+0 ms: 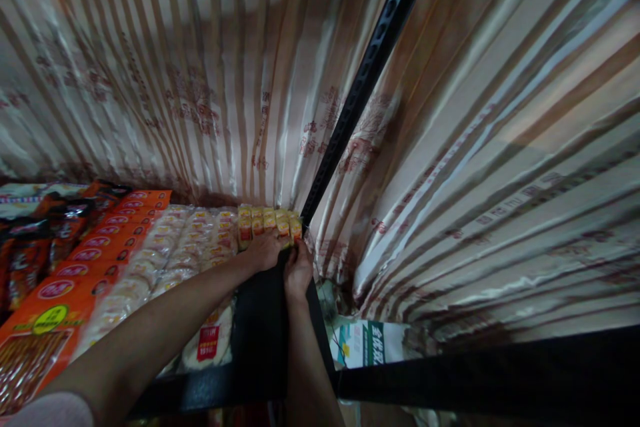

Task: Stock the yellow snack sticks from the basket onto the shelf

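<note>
The head camera looks forward and down, near the shelf (260, 340) corner.

Two bare forearms can be seen coming in from the bottom edge, nothing worn on either wrist, no watch or bands. The left hand (264, 250) and right hand (299, 271) are uncovered too, no gloves or rings that can be made out. A bit of pale pinkish short sleeve (47, 410) is caught at the lower left corner.

Dim, warm light glares off the glossy striped curtain (210, 73); wide-angle distortion bends the edges, the lower shelf (260, 340) lies in shadow, details are soft.
</note>
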Demonstrator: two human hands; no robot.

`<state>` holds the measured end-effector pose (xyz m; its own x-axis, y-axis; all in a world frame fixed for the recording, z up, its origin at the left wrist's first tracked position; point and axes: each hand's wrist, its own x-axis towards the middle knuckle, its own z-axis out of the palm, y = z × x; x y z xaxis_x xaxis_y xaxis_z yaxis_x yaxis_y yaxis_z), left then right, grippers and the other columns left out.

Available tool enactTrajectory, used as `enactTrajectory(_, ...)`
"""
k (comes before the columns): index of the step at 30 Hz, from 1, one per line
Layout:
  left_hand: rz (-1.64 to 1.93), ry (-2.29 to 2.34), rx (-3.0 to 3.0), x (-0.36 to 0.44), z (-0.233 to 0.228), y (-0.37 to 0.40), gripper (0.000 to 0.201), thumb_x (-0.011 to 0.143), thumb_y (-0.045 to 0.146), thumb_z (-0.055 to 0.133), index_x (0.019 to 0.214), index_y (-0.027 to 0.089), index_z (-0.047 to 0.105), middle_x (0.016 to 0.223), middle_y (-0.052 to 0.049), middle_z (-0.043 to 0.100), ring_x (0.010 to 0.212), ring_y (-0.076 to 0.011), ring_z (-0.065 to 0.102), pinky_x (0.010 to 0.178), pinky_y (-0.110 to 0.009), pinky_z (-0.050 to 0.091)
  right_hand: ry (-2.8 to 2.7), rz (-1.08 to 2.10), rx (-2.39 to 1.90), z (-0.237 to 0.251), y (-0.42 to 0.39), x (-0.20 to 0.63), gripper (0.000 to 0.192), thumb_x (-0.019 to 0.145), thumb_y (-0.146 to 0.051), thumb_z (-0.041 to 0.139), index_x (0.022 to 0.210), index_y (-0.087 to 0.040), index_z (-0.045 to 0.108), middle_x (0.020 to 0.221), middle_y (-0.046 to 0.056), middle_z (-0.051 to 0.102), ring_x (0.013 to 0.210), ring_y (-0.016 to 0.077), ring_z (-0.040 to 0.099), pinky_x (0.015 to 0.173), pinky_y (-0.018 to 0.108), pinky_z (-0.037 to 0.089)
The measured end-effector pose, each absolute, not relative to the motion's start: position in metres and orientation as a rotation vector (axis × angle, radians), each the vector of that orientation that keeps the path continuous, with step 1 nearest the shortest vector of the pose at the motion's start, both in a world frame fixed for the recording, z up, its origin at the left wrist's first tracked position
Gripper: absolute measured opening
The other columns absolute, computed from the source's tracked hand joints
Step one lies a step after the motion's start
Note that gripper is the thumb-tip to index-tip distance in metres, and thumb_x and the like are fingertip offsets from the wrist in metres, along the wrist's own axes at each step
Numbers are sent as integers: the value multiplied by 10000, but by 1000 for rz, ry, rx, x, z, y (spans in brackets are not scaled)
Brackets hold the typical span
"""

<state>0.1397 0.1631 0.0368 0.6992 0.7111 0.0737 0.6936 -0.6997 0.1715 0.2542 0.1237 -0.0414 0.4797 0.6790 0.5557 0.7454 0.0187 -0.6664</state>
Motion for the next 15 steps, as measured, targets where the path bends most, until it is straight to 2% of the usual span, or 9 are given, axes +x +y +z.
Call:
enactTrajectory(6,362,1206,2755,142,39,158,387,785,76,392,1114,157,579,1109,-124,519,1023,-232,536,831,-342,496,-1165,-150,-1799,-37,119,246,387,843,-213,376,1125,-121,624,1131,171,570,1051,246,520,904,395,433)
enactTrajectory(9,422,1225,2743,145,44,157,361,801,61,359,1092,113,568,1120,-135,512,1025,-227,525,868,-345,479,-1176,-130,-1778,-35,118,246,412,844,-207,368,1174,-120,599,1103,169,562,1027,244,518,883,397,443)
enactTrajectory(15,404,1155,2801,146,43,158,311,815,80,378,1051,102,580,1094,-124,531,1056,-219,483,927,-338,434,-1232,-117,-1692,-38,120,250,440,813,-145,350,1173,-112,601,1043,148,555,993,218,509,884,372,452)
